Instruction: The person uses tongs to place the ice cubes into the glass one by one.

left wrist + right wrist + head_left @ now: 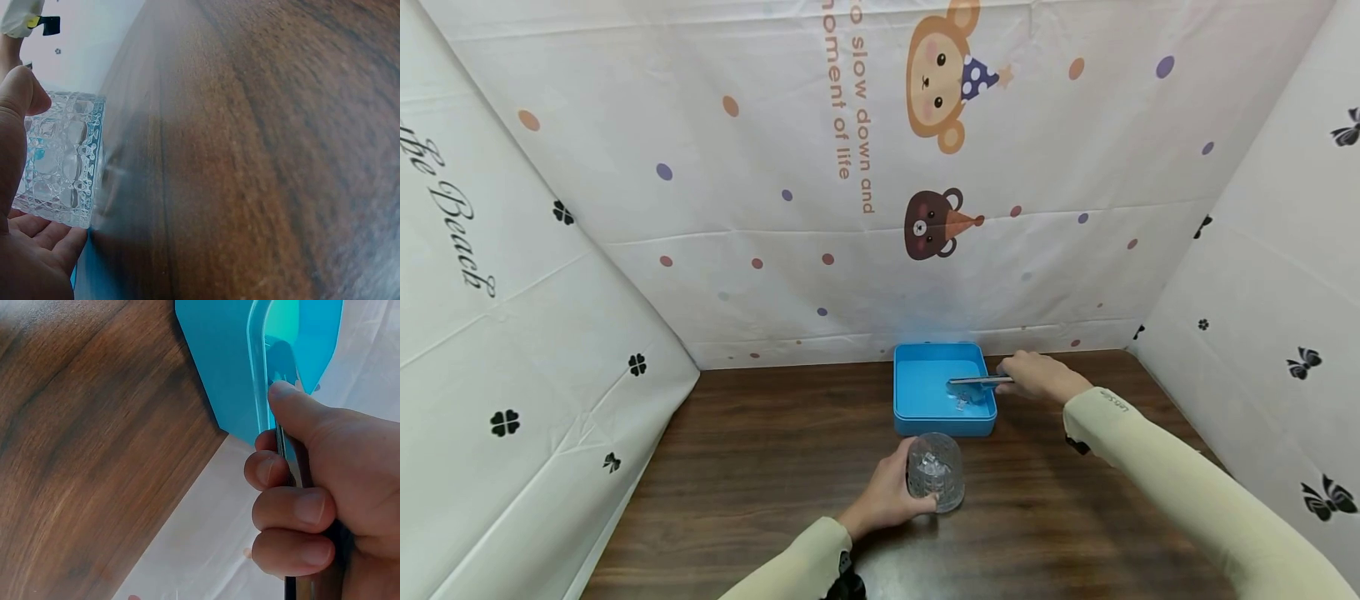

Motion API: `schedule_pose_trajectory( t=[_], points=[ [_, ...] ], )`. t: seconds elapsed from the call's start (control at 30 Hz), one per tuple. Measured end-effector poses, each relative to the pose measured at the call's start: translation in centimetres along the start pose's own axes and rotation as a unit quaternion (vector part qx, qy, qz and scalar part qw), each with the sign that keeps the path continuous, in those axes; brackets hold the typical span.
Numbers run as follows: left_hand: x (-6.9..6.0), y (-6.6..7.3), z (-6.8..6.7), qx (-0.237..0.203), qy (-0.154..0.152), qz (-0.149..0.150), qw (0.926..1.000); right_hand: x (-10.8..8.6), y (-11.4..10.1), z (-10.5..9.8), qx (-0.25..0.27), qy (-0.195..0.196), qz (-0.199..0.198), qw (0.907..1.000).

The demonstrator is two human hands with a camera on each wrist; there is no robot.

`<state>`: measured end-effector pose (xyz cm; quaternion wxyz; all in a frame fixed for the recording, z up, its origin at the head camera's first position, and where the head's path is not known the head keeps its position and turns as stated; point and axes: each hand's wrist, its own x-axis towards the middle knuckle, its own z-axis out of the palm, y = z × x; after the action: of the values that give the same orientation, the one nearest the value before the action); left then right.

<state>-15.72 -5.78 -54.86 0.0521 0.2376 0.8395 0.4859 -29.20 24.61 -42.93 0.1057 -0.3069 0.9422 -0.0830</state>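
Observation:
My left hand (889,489) grips a clear, embossed glass (946,468) on the table, thumb on the near side and fingers round the far side. Clear pieces like ice cubes (931,465) lie inside it. The glass's patterned wall (62,159) fills the gap between thumb and fingers in the left wrist view. Beyond the glass stands a shallow blue box (921,375). My right hand (1036,375), at the box's right side, holds slim metal tongs (973,381) that reach over the box. Some clear pieces (961,403) lie beneath them. The tongs' tips are hard to make out.
A brown wood-grain table (760,467) carries everything. The box stands close to the table's back edge, against a white printed cloth (820,283). More white cloth rises at the left (550,358) and right (1255,333) sides.

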Motion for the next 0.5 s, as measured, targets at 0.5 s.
schedule_pose_trajectory(
  t=[0.5],
  points=[
    [-0.05,0.02,-0.06,0.001,0.001,0.004,1.0,-0.15,0.15,-0.01,0.006,0.004,0.0,1.0]
  ],
)
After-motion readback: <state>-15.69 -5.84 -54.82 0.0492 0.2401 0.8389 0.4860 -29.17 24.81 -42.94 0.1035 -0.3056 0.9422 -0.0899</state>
